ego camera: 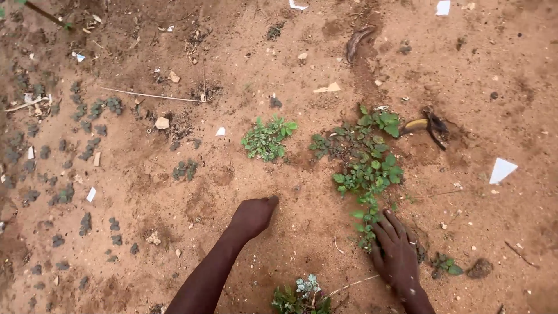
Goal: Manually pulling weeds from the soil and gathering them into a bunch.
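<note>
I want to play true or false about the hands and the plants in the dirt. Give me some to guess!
1. The right hand touches the low end of a leafy green weed. True.
2. The left hand holds a shovel. False: it is bare and rests on the sandy ground.
3. A banana peel lies beyond the weed. True.
4. The ground is covered in thick grass. False: it is mostly bare reddish soil with scattered small plants.
5. White paper scraps lie about. True.
</note>
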